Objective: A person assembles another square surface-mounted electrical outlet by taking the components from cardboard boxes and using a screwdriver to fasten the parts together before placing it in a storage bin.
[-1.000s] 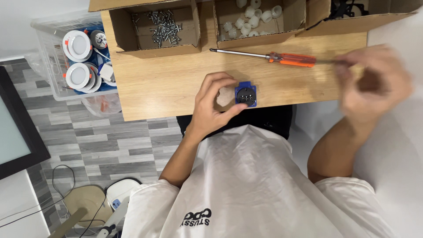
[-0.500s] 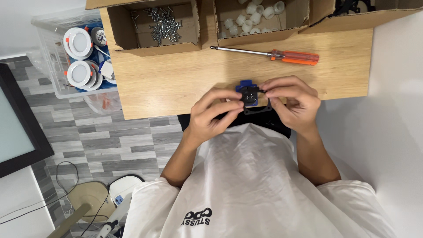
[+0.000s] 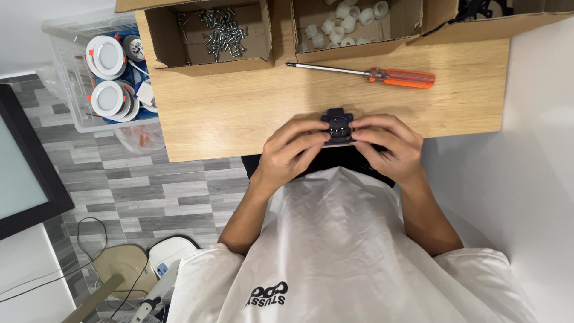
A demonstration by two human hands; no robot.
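This looks like a small assembly workstation set up in a home or small workshop room. Along the far edge of a wooden table [image 3: 239, 113] stand open cardboard boxes, one holding loose screws [image 3: 218, 30] and one holding small white plastic fittings [image 3: 347, 24], with an orange-handled screwdriver [image 3: 371, 74] lying just before them. Beside the table's left edge, a clear plastic bin [image 3: 72, 90] of round white lamp fixtures stands on grey wood-look floor tiles [image 3: 137, 191].
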